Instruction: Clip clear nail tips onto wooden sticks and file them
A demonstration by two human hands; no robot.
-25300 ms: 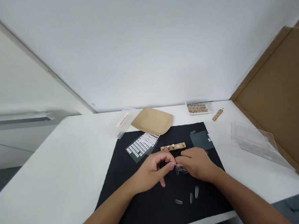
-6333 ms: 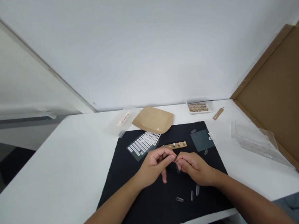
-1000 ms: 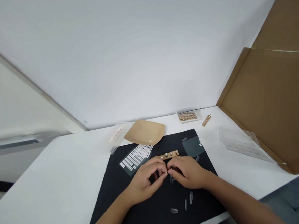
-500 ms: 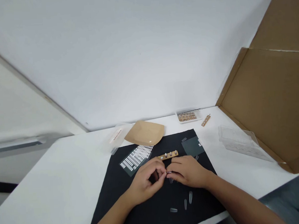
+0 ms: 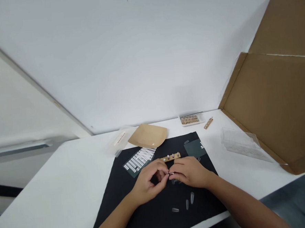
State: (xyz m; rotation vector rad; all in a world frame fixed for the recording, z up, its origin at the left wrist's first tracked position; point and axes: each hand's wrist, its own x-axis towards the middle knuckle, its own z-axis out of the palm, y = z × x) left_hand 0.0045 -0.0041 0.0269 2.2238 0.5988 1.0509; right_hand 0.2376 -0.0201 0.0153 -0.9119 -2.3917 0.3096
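Observation:
My left hand (image 5: 150, 183) and my right hand (image 5: 188, 172) meet over the black mat (image 5: 146, 221), fingertips pinched together. Between them is a small dark, shiny metal piece (image 5: 171, 173), mostly covered by the fingers. Just beyond the hands lies a wooden strip (image 5: 172, 157) with several small metal posts standing on it and a white dot at its left end. Clear nail tips (image 5: 192, 197) are scattered on the mat nearer to me, and a few more lie partly hidden under my right hand.
A sheet of white adhesive tabs (image 5: 140, 161) lies left of the hands, below a brown paper tray (image 5: 148, 135). Behind are a plastic box of wooden strips (image 5: 191, 120) and a loose strip (image 5: 208, 123). A clear container (image 5: 242, 143) and an open cardboard box (image 5: 271, 110) stand right.
The view has shifted slightly. Both hands keep their pinch at nearly the same spot, and the small metal piece has turned a little between the fingertips.

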